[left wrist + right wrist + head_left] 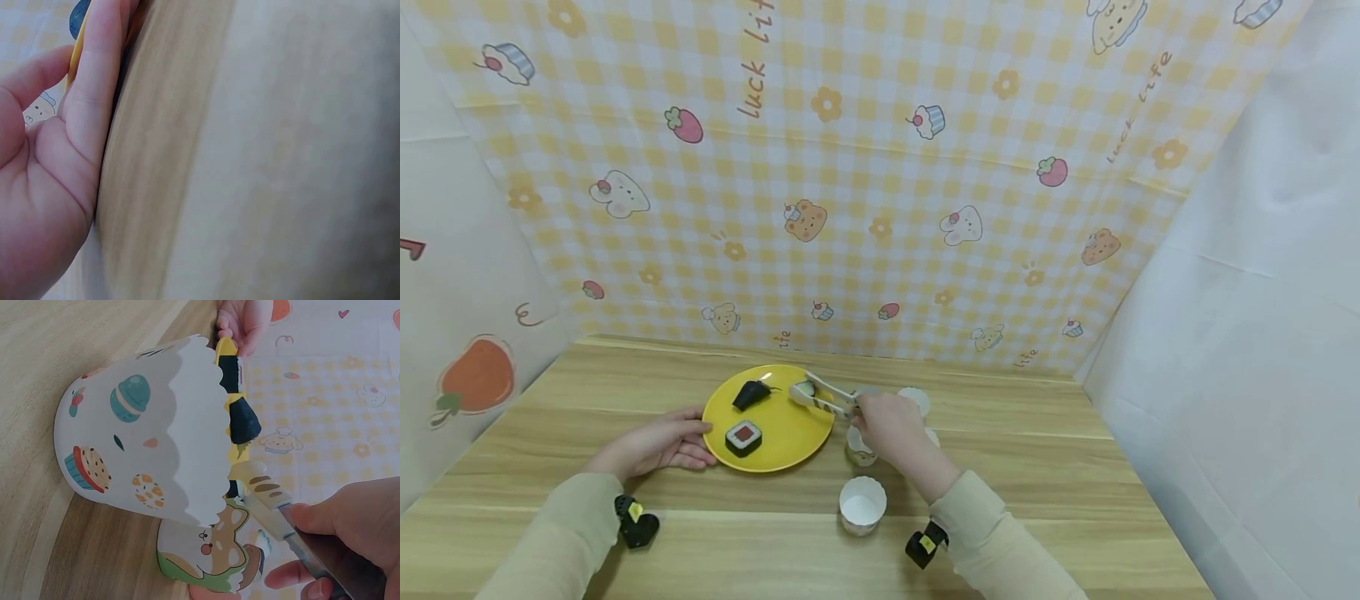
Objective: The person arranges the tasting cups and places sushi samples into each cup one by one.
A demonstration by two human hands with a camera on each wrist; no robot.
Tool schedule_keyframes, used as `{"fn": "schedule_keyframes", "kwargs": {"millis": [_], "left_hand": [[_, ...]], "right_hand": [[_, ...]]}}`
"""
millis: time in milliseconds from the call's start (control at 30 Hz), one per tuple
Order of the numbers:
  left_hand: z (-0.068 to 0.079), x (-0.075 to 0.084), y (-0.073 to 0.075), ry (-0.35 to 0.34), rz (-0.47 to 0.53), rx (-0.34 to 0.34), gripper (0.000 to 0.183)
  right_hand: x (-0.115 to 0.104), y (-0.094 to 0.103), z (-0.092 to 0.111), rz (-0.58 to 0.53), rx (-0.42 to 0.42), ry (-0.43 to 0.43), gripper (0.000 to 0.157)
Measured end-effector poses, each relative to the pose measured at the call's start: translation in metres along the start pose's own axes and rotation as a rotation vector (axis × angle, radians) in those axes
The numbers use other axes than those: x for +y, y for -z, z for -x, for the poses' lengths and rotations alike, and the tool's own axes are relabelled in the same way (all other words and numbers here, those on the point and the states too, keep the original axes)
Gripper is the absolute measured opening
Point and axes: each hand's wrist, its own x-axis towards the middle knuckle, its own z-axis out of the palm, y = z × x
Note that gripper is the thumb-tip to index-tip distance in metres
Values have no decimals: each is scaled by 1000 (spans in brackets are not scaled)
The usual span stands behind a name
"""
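Note:
My left hand holds the left rim of a round yellow plate, thumb over the edge and fingers beneath. On the plate lie a dark cone-shaped hand roll and a square sushi roll with a red centre. My right hand grips pale tongs that reach over the plate's right side. Between the tong tips is another sushi piece, partly covered by them. In the left wrist view, only a sliver of the plate shows behind the fingers.
A white paper cup stands in front of my right hand. More paper cups stand beside and behind that hand, such as one near the plate and one farther back. A checked cloth hangs behind the wooden table.

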Motion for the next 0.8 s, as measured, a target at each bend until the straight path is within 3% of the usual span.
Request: {"fn": "schedule_keyframes", "kwargs": {"millis": [800], "left_hand": [[-1, -1, 1, -4, 1, 1, 64]], "right_hand": [[-1, -2, 2, 118, 0, 20, 17]]}}
